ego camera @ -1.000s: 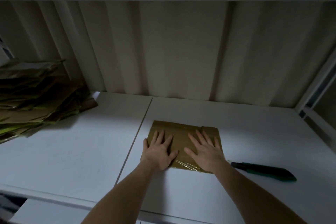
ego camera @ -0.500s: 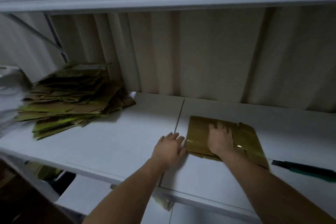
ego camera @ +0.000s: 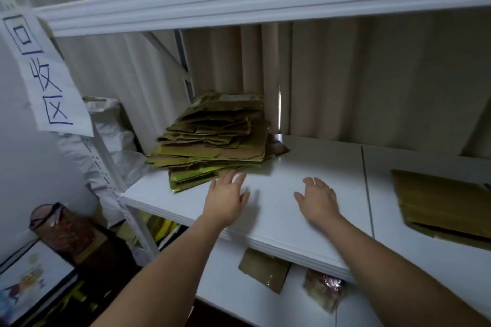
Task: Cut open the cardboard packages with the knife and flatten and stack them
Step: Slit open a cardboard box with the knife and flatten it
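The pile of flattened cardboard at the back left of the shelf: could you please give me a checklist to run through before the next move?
1. Left hand free: ok, open, holding nothing.
2. Right hand free: ok, open, holding nothing.
3. Pile of flattened cardboard reachable: ok, left fingertips close to its front edge.
4. Pile tidy: not ok, sheets splay unevenly.
5. Flattened package ready to stack: ok, lying flat on the shelf, ungripped.
6. Knife safely parked: cannot tell, out of view.

The flattened cardboard package [ego camera: 441, 202] runs off the right edge. The shelf [ego camera: 279, 231] hides part of the brown packet [ego camera: 263, 269] below. The left hand's [ego camera: 225, 200] fingers [ego camera: 233, 178] are motion-blurred.
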